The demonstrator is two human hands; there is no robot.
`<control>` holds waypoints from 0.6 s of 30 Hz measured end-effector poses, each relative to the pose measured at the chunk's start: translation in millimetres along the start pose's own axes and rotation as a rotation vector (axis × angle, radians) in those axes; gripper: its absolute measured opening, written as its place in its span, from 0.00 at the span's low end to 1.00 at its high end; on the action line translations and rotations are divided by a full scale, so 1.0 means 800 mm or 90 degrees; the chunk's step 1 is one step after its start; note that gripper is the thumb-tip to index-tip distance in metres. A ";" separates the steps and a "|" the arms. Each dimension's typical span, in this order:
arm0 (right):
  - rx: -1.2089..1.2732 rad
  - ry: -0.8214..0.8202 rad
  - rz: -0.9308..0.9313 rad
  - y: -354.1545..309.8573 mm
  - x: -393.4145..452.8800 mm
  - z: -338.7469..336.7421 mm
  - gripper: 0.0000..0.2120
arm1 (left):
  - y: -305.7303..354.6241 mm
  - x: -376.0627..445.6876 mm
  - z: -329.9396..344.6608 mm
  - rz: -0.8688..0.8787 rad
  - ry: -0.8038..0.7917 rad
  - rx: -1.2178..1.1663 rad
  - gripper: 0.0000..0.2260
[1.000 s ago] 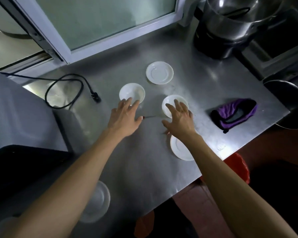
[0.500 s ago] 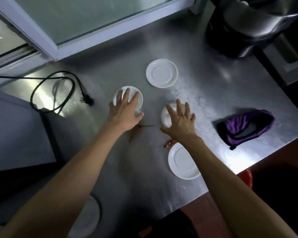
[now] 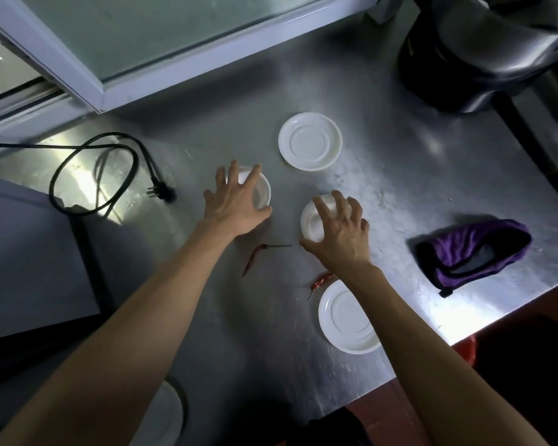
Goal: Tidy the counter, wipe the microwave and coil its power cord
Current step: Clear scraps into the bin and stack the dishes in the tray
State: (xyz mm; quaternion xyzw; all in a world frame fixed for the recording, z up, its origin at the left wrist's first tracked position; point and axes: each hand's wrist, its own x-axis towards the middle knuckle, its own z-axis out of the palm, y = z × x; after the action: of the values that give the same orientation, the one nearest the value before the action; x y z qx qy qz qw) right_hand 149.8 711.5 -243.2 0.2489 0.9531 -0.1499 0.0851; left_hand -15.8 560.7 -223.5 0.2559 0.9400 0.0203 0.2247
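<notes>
Steel counter (image 3: 351, 101), seen from above. Left hand (image 3: 236, 201) lies over a small white bowl (image 3: 262, 192), fingers spread across its rim. Right hand (image 3: 339, 231) arched over a second bowl (image 3: 313, 220), fingers curled and apart, tips on the rim (whether either grip has closed, cannot tell). Two red chillies (image 3: 256, 254) lie near the wrists. Saucer (image 3: 310, 141) beyond the bowls, another (image 3: 345, 320) under the right forearm. Power cord (image 3: 94, 175) looped loosely at left beside the microwave (image 3: 26, 262), plug free. Purple cloth (image 3: 474, 252) at right.
</notes>
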 end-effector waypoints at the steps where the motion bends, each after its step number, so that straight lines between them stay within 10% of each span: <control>1: 0.001 0.002 -0.001 0.000 0.000 0.001 0.43 | 0.000 0.000 0.000 0.002 0.007 0.001 0.41; 18: 0.032 0.024 -0.087 -0.040 -0.001 -0.027 0.43 | -0.018 -0.093 -0.024 -0.022 0.128 0.001 0.38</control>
State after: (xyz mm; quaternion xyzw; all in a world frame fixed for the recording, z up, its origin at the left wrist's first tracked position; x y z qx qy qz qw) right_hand 132.2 691.8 -214.6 0.1881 0.9651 -0.1748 0.0506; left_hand 26.0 513.6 -177.5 0.2365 0.9620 0.0415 0.1298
